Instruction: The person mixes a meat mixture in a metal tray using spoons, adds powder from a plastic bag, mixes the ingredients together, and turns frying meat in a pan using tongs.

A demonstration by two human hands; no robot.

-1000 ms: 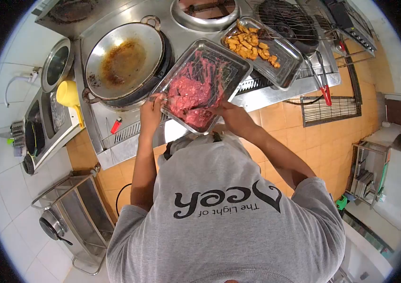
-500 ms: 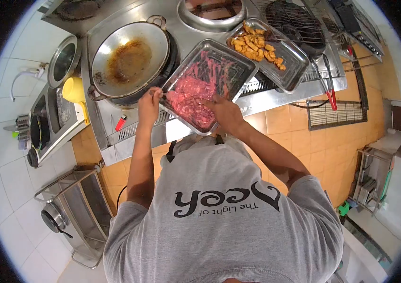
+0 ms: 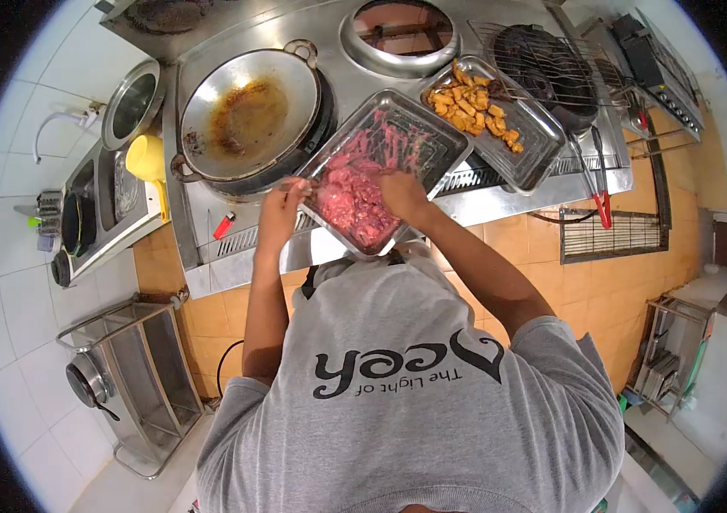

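My left hand (image 3: 282, 209) grips the left corner of a metal tray (image 3: 443, 141), which is tilted over the stove's front edge. Red raw meat (image 3: 355, 205) is heaped in the near part of the tray, with thin smears toward the far side. My right hand (image 3: 402, 195) is in the tray against the meat's right side; its fingertips are hidden in it. Just left of the tray sits a wok (image 3: 248, 115) with brown oily residue. Behind and to the right, a second tray (image 3: 528, 171) holds cooked orange-brown pieces (image 3: 470, 107).
A red lighter (image 3: 224, 226) lies on the stove's front left. The yellow dipper (image 3: 144, 158) is by the sink at left. Red-handled tongs (image 3: 603, 208) hang over the stove's right edge, near a wire grill (image 3: 543, 64). A ring burner (image 3: 402, 38) is at the back.
My right hand has moved from the tray's near right rim into the meat. The meat is now gathered more compactly. The whole view has shifted slightly.
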